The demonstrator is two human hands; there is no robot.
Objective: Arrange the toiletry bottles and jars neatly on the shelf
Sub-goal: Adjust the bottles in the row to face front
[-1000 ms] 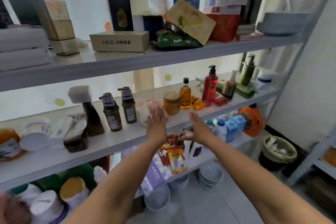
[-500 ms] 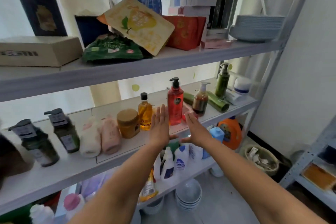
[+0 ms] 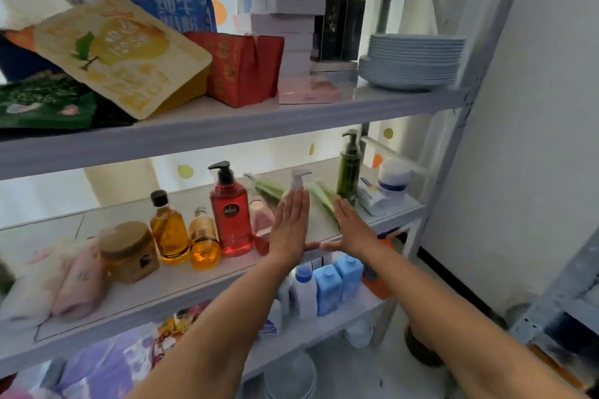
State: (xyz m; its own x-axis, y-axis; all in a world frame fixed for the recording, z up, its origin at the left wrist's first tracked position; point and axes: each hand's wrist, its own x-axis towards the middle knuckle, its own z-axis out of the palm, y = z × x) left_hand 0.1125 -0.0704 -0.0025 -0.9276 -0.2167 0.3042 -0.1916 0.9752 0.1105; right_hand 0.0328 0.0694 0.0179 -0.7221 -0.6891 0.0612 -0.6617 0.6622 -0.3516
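Observation:
On the middle shelf stand a brown jar, two amber oil bottles and a red pump bottle. Further right are a white-pump bottle, mostly hidden behind my hands, a dark green pump bottle and a white jar. Green tubes lie flat behind. My left hand and my right hand are flat and open, palms forward, thumbs nearly touching, in front of the white-pump bottle. Neither holds anything.
Pink pouches lie at the shelf's left. The top shelf carries snack bags, a red box, stacked boxes and plates. Blue and white bottles fill the lower shelf. A metal upright stands at the right.
The view has shifted right along the shelf. Both hands moved right with it, from in front of the brown jar to in front of the white-pump bottle, still open.

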